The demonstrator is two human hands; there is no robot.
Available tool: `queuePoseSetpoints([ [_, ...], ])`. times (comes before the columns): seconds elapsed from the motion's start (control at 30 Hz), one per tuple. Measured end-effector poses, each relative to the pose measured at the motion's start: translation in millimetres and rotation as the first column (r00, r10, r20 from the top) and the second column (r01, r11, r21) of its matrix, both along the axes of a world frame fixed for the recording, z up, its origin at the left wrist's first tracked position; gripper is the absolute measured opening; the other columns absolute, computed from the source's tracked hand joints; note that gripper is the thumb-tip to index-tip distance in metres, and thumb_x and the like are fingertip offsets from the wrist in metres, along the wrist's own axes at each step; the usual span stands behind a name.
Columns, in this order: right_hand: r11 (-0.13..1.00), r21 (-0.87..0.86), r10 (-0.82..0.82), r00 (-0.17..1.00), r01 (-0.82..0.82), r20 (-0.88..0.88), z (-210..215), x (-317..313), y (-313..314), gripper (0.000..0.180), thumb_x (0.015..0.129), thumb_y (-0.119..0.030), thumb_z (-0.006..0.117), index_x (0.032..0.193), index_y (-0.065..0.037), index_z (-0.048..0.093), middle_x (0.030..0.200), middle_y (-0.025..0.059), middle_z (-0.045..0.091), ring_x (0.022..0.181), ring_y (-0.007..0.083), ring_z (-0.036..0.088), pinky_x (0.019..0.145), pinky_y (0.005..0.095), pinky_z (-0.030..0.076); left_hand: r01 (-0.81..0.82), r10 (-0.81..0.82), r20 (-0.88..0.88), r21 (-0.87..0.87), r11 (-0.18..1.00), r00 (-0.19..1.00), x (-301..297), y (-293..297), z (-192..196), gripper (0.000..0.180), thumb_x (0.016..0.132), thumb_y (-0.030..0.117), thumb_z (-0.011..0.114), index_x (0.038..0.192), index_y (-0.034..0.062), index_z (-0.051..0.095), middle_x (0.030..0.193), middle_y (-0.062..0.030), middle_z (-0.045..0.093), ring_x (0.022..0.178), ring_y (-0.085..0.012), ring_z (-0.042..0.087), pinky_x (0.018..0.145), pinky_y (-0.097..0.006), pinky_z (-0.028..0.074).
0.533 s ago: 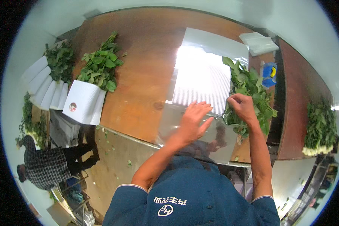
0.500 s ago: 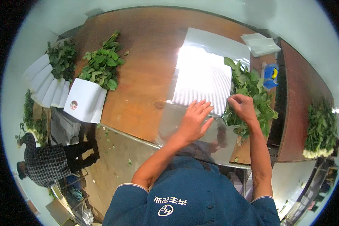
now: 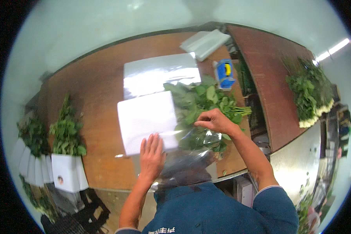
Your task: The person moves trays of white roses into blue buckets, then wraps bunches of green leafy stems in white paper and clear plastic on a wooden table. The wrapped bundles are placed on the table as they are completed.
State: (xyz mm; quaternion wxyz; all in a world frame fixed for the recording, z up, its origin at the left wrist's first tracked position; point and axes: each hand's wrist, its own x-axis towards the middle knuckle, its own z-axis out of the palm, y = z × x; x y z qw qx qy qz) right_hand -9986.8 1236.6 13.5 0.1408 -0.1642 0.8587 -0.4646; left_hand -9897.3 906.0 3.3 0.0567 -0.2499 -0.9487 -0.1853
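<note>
A white paper sheet [image 3: 146, 117] lies on the brown table [image 3: 93, 105], on top of clear plastic film [image 3: 160, 72]. My left hand [image 3: 151, 156] rests flat on the sheet's near edge, fingers spread. A bunch of green leafy stems [image 3: 201, 103] lies to the right of the sheet, partly under a clear film [image 3: 195, 142]. My right hand [image 3: 214, 121] pinches that film over the greens.
A blue tape dispenser [image 3: 225, 73] stands beyond the greens, with a stack of white sheets [image 3: 204, 43] behind it. Wrapped bunches in white sleeves [image 3: 66, 163] sit at the table's left end. More green bunches [image 3: 308, 91] lie on the right-hand table.
The view has swung, so the table now appears tilted. My right hand has lifted the clear film over the greens; my left hand stays on the white sheet.
</note>
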Motion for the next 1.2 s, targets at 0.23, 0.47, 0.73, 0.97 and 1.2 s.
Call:
queuePoseSetpoints([
  [0.23,0.484,-0.081,-0.845,0.441,0.871,-0.301,-44,-100,127,0.036,0.095,-0.032,0.074,0.103,0.003,0.075,0.092,0.0138,0.076,0.086,0.0205,0.071,0.079,0.0358,0.054,-0.030,0.037,0.135,-0.050,0.998,0.990,-7,4,6,0.064,0.075,0.012,0.081,0.134,-0.0004,0.060,0.150,-0.0186,0.055,0.144,-0.0341,0.047,0.124,-0.053,0.025],
  [0.47,0.439,-0.246,-0.860,0.484,0.864,0.164,-89,-132,153,0.031,0.093,-0.018,0.078,0.111,0.006,0.072,0.096,0.0113,0.076,0.088,0.0185,0.071,0.077,0.0346,0.055,-0.034,0.039,0.129,-0.040,0.999,0.991,-7,8,3,0.066,0.075,0.011,0.081,0.136,-0.0007,0.058,0.152,-0.0188,0.052,0.145,-0.0350,0.044,0.124,-0.053,0.023],
  [0.73,0.125,-0.294,-0.823,0.264,0.948,0.502,-68,-49,119,0.028,0.093,-0.014,0.078,0.115,0.002,0.072,0.100,0.0100,0.075,0.085,0.0182,0.071,0.074,0.0312,0.057,-0.033,0.039,0.105,-0.060,0.998,0.994,-9,10,5,0.069,0.073,0.011,0.083,0.137,0.0000,0.059,0.154,-0.0170,0.052,0.146,-0.0340,0.044,0.124,-0.053,0.023],
  [0.97,0.507,0.473,-0.683,0.670,0.721,-0.289,-101,-63,174,0.032,0.090,-0.030,0.071,0.081,0.001,0.075,0.079,0.0188,0.073,0.070,0.0343,0.070,0.067,0.0468,0.052,-0.032,0.040,0.177,-0.048,0.998,0.983,-9,7,0,0.072,0.079,0.016,0.081,0.143,0.0006,0.054,0.156,-0.0174,0.048,0.148,-0.0350,0.041,0.123,-0.055,0.025],
  [1.2,0.763,-0.165,-0.624,0.779,0.625,0.059,3,-49,54,0.023,0.096,-0.022,0.073,0.105,-0.001,0.074,0.085,0.0050,0.070,0.071,0.0090,0.060,0.063,0.0260,0.049,-0.035,0.037,0.068,-0.033,0.999,0.997,-2,1,-9,0.067,0.079,0.015,0.077,0.141,0.0014,0.056,0.155,-0.0147,0.050,0.147,-0.0301,0.042,0.124,-0.052,0.025],
])
